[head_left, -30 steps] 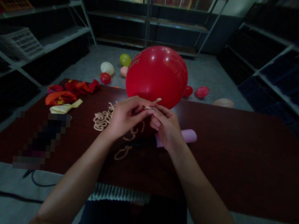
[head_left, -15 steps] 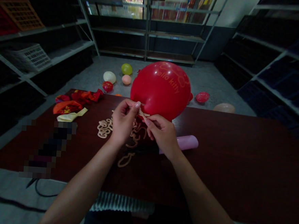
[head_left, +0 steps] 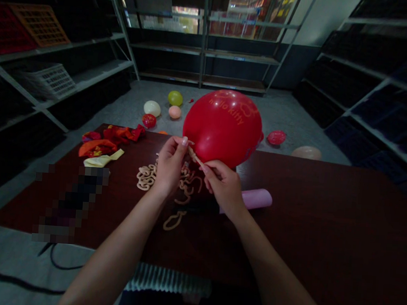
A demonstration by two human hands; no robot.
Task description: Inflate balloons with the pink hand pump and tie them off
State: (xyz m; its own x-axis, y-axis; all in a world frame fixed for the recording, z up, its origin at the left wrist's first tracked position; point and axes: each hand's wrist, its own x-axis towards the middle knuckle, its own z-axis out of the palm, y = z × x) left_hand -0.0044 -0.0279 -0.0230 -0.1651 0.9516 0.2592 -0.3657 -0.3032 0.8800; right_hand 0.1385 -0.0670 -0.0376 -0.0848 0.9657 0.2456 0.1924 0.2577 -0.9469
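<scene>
A large inflated red balloon (head_left: 226, 131) with "hello kitty" print rises just beyond my hands. Close to its near end, my left hand (head_left: 169, 166) pinches a beige rubber band (head_left: 195, 157) between thumb and fingers. My right hand (head_left: 225, 184) grips the other end, and the band is stretched between the two. The fingers hide the balloon's neck. Below and beside my left hand lies a pile of beige rubber bands (head_left: 147, 177), and a loose rubber band (head_left: 174, 220) lies nearer to me.
On the dark table (head_left: 324, 216) are a pink roll (head_left: 258, 199), limp red and orange balloons (head_left: 99, 148), a flat pale yellow balloon (head_left: 103, 158) and a blurred-out dark object (head_left: 74, 201). Several small balloons, one yellow-green (head_left: 175, 98), rest on the floor. Shelves (head_left: 236, 57) stand around.
The rubber band is now pulled into a straighter line between my hands. The balloon has turned slightly, showing more of its print. The whole view has shifted a little.
</scene>
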